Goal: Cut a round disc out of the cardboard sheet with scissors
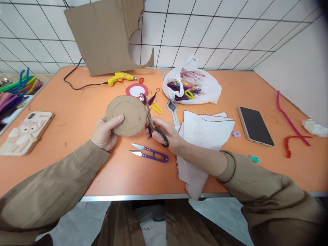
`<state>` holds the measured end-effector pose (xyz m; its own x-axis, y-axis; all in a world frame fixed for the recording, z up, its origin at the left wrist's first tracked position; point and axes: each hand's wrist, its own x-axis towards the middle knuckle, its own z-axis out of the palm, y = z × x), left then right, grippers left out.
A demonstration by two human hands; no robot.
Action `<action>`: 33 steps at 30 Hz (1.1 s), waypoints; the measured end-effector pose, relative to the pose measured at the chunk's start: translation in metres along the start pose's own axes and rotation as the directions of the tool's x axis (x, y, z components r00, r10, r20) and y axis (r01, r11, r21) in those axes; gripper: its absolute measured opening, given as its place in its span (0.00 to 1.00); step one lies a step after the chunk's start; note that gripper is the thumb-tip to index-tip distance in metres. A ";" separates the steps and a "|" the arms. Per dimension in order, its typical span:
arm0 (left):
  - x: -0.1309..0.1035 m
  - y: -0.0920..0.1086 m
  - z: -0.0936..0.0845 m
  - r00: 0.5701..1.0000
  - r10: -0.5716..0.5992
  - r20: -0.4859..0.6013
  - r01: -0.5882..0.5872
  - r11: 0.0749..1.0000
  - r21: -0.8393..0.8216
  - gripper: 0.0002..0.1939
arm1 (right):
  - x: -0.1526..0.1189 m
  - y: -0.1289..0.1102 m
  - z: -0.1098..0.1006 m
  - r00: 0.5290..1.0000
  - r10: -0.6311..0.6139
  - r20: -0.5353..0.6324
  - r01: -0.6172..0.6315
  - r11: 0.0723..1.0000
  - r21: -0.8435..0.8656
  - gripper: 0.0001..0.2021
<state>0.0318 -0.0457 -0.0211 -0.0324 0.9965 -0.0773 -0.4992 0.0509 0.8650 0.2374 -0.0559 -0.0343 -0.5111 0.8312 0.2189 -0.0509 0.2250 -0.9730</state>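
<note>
My left hand (107, 131) grips a round cardboard disc (126, 114), thumb on top and the other fingers underneath. A circle is drawn inside the disc's rough edge. In my right hand (166, 131) is a pair of scissors (161, 136) with black handles. Its blades point away from me at the disc's right edge; whether they touch the cardboard I cannot tell. Purple thread snips (153, 155) lie on the table just below both hands. Beyond the disc are a red-rimmed white disc (137, 90), a dark tassel (153, 99) and a small yellow clip-like piece (157, 109).
A cut cardboard sheet (105, 37) leans on the tiled wall behind a yellow glue gun (120, 78). A white plastic bag (207, 89) holds tassels. White cloth (205, 131) lies under my right forearm. Phones lie at left (28, 133) and right (256, 126); pipe cleaners (292, 119) are far right.
</note>
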 end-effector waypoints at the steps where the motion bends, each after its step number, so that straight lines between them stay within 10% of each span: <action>1: 0.000 0.000 0.000 1.000 -0.002 0.006 0.001 1.000 0.006 0.23 | 0.000 0.000 0.000 1.000 -0.008 -0.004 0.008 1.000 -0.011 0.19; 33: -0.001 0.000 0.000 0.998 -0.022 -0.050 0.026 0.997 0.078 0.24 | -0.001 -0.006 0.004 0.989 0.089 -0.122 -0.108 0.981 -0.162 0.10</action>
<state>0.0314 -0.0464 -0.0211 -0.0648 0.9905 -0.1212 -0.4308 0.0818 0.8987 0.2349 -0.0600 -0.0285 -0.4055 0.9035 0.1384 0.1443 0.2128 -0.9664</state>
